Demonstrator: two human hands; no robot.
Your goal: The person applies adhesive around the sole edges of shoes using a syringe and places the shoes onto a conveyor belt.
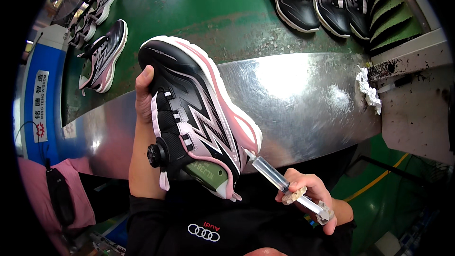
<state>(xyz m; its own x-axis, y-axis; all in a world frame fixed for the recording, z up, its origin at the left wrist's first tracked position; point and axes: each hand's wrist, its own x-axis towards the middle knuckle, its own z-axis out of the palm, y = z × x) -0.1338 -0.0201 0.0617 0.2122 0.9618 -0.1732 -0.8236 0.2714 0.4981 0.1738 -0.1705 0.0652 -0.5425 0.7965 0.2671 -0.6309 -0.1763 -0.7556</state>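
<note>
A black, grey and pink sneaker (201, 109) with a dial on its tongue is held up on its side in front of me. My left hand (144, 92) grips it from the tongue side, thumb near the toe, its other fingers hidden behind the shoe. A green shoe last (208, 173) fills the sneaker's opening. My right hand (313, 187) is closed on a clear syringe (272, 173), whose flange and plunger end are crusted with whitish material. The syringe's tip meets, or nearly meets, the seam between sole and upper at the heel.
A shiny metal ledge (303, 90) borders the green work surface (189, 14). Another sneaker (106, 59) lies at the left, with several more behind it. Three black sneakers (291, 4) stand far right. Crumpled white paper (368, 90) lies at the ledge's right end. A person's pink clothing (78, 180) shows at left.
</note>
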